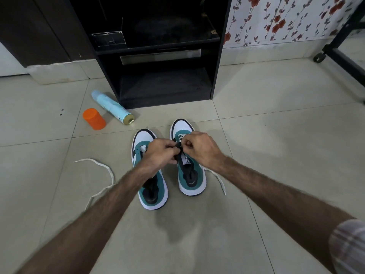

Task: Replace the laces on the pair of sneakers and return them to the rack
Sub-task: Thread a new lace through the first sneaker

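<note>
Two white, teal and black sneakers stand side by side on the tiled floor, toes pointing away from me. My left hand [161, 153] reaches across the left sneaker [153, 191] and pinches the white lace at the eyelets of the right sneaker [190, 178]. My right hand [199, 148] pinches the same lace from the other side, above the black tongue. One end of that lace [220, 182] trails on the floor to the right of the shoe. A loose white lace [102, 177] lies curled on the floor to the left.
A black shoe rack [166, 84] with open shelves stands straight ahead against the wall. A light blue spray can [112, 107] lies on its side and an orange jar [94, 119] stands at the left front of the rack. A black wheeled frame [339, 54] is at far right.
</note>
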